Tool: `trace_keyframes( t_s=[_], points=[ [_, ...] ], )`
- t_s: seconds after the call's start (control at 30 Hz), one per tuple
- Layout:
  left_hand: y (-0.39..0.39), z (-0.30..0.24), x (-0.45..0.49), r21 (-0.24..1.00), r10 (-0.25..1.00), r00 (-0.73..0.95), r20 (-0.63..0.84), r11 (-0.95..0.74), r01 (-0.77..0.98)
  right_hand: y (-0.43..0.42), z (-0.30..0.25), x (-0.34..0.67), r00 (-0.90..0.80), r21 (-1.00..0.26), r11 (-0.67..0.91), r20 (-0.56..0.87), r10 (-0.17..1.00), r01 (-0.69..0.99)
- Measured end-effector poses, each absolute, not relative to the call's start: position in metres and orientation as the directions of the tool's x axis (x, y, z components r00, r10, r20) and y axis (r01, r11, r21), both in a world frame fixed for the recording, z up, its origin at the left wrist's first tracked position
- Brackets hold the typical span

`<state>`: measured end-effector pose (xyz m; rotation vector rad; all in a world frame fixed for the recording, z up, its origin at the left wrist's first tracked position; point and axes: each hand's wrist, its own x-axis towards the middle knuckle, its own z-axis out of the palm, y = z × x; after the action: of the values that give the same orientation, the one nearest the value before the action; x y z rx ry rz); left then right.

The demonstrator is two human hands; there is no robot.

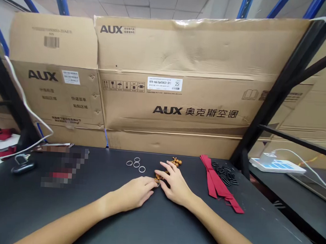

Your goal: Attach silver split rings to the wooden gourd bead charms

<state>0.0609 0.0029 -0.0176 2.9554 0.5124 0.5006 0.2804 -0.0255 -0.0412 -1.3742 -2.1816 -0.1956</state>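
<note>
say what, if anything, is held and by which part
Left hand seems to pinch a silver ring by its rim; right hand touches brown beads, any hold hidden.

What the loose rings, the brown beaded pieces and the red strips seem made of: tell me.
Loose rings: probably metal, smooth and silvery, judging by their bright shine.
Brown beaded pieces: wood or plastic, I cannot tell; small highlights suggest a glossy finish.
Red strips: likely fabric, fairly matte, with loose threads showing at an edge.
</note>
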Motion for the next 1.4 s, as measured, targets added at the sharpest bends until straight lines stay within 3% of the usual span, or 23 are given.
trace_keyframes(
  t_s=[0.13, 0.23, 0.5, 0.87, 1.1, 1.4],
  points=[
    [0.002, -0.018, 0.053, 0.309, 0.405, 0.859, 0.313, -0.899, 0.311, -0.032, -0.038, 0.273, -0.379, -0.183, 0.517, 0.489, 0.786, 0.836],
    [0.003, -0.019, 0.054, 0.353, 0.438, 0.828, 0.351, -0.881, 0.316, -0.033, -0.036, 0.273, -0.376, -0.223, 0.52, 0.472, 0.797, 0.824],
    [0.003, -0.018, 0.056, 0.333, 0.466, 0.794, 0.391, -0.876, 0.35, -0.035, -0.042, 0.268, -0.353, -0.314, 0.527, 0.469, 0.809, 0.79],
    [0.007, -0.026, 0.058, 0.32, 0.511, 0.743, 0.433, -0.857, 0.403, -0.035, -0.042, 0.267, -0.288, -0.314, 0.449, 0.445, 0.848, 0.836],
    [0.007, -0.026, 0.059, 0.335, 0.519, 0.746, 0.416, -0.851, 0.405, -0.036, -0.044, 0.259, -0.332, -0.327, 0.489, 0.432, 0.838, 0.809],
    [0.009, -0.03, 0.056, 0.335, 0.501, 0.747, 0.437, -0.861, 0.382, -0.036, -0.041, 0.262, -0.273, -0.442, 0.487, 0.464, 0.843, 0.753]
  ],
)
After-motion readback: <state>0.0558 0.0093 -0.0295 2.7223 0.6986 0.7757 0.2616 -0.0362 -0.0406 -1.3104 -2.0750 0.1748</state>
